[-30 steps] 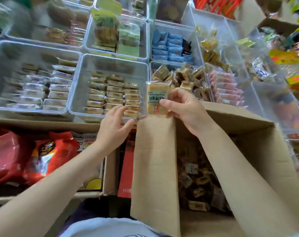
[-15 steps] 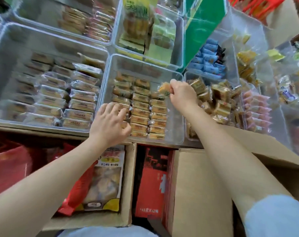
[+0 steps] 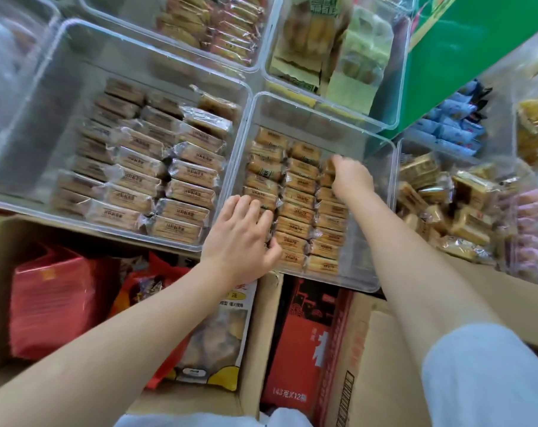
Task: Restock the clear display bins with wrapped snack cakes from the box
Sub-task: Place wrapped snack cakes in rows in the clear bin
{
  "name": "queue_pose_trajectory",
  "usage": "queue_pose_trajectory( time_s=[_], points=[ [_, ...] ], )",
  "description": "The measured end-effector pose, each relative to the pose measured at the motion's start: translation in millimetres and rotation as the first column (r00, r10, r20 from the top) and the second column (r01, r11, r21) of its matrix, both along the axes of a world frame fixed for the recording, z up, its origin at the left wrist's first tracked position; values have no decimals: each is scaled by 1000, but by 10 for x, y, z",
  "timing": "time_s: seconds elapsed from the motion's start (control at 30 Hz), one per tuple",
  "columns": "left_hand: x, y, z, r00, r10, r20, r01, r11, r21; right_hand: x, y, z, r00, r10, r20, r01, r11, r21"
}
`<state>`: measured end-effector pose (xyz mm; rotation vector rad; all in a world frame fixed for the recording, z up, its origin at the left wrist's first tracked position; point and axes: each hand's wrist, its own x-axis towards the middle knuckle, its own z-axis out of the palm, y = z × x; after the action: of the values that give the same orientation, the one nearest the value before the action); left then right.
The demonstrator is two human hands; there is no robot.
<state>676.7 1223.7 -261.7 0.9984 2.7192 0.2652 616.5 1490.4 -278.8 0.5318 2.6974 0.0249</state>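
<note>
Three columns of wrapped snack cakes (image 3: pixel 295 211) lay in the clear bin (image 3: pixel 381 217) under both hands. The right hand (image 3: pixel 351 177), fingers curled, pinched one cake (image 3: pixel 330 165) at the third column's far end, lower than half a second before. The left hand (image 3: pixel 243 238) stayed flat, fingers straight, pressing the first column. The cardboard box (image 3: pixel 366 349) sat below the right forearm.

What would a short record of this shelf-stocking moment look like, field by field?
Setting: snack shelf of clear bins above open cardboard boxes
Bin being filled: middle clear bin, with rows of wrapped snack cakes
Right hand: at the far end of the right row, on a cake; grip hidden
Left hand: fingers laid straight on the near-left cakes
Neighbouring bin: larger wrapped cakes
</note>
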Motion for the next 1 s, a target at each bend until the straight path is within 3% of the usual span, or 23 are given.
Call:
queue_pose_trajectory(
  time_s=[0.13,0.27,0.4,0.5,0.63,0.77,0.87,1.0],
  points=[
    [1,1,-8,1000,-8,1,8,1000,-9,134,-5,-225,992,-126,-12,122,975,-185],
    [7,3,-13,1000,-11,0,11,1000,-9,351,-196,-437,988,-152,-42,146,982,-122],
    [9,8,-2,1000,-9,-7,9,1000,6,309,-298,-293,970,-223,-92,205,963,-176],
    [4,3,-4,1000,-6,-30,6,1000,16,409,-403,58,981,-168,-96,142,962,-234],
    [14,8,23,999,-8,-41,8,1000,-4,919,-543,952,985,-86,-150,18,913,-407],
    [45,2,34,1000,18,-18,-18,1000,-17,1928,-537,1754,940,-6,-342,-115,936,-332],
    [376,159,159,988,94,121,-108,988,114,2788,-318,2111,879,-49,-474,-86,962,-258],
    [1499,692,724,921,-99,378,-74,905,419,3728,120,2177,835,-233,-499,116,960,-254]
  ],
)
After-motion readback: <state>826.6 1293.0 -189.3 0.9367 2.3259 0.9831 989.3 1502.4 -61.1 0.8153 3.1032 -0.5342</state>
